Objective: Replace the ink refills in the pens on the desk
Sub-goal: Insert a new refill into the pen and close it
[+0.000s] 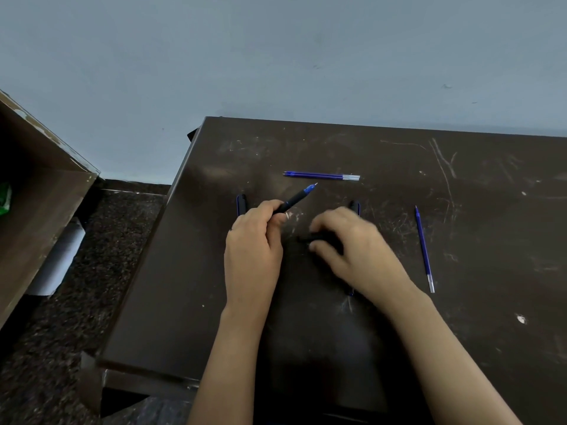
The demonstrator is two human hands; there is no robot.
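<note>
Left hand (253, 240) grips a black pen (296, 199) by the barrel, its blue tip raised toward the far right. Right hand (346, 243) curls around a dark pen part (306, 239), which is blurred. Two blue refills (322, 176) lie side by side farther back on the desk (460, 332). A third refill (424, 250) lies apart, right of the right hand.

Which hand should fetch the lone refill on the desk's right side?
Right. The right hand is nearer the lone refill, though it pinches a black piece; the left hand grips a pen farther away.
</note>
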